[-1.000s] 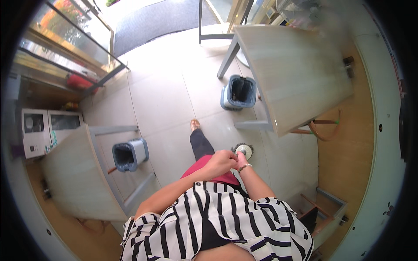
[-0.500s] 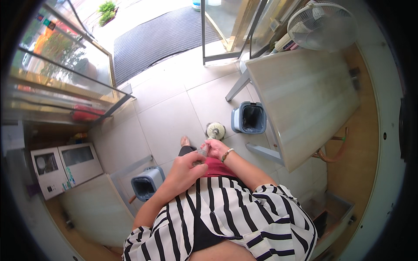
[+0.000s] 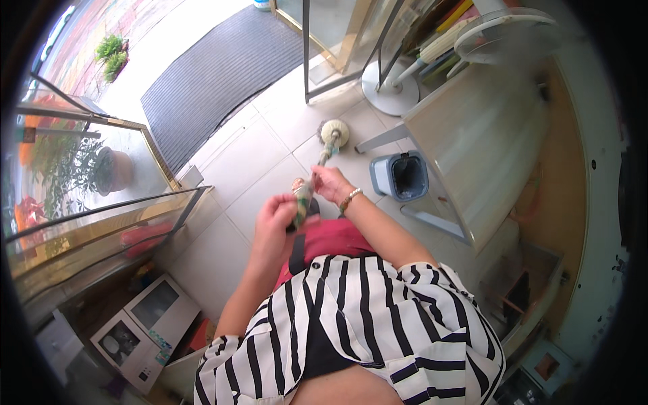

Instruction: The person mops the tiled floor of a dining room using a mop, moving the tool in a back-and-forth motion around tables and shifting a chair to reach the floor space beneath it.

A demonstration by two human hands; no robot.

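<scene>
Step looked like working mop [image 3: 333,133] over floor tiles [image 3: 253,177], near bin [image 3: 381,177]. Right hand [image 3: 331,183] gripped shaft [image 3: 323,160]; left hand [image 3: 275,214] curled beside upper end, blurred, couldn't tell grip. Next move likely called for firm hold with both.

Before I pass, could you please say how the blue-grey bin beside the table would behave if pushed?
The bin looks like plastic, so probably light and easily slid. Standing upright, it might tip under a high push. Its dark liner looks thin, likely floppy.
</scene>
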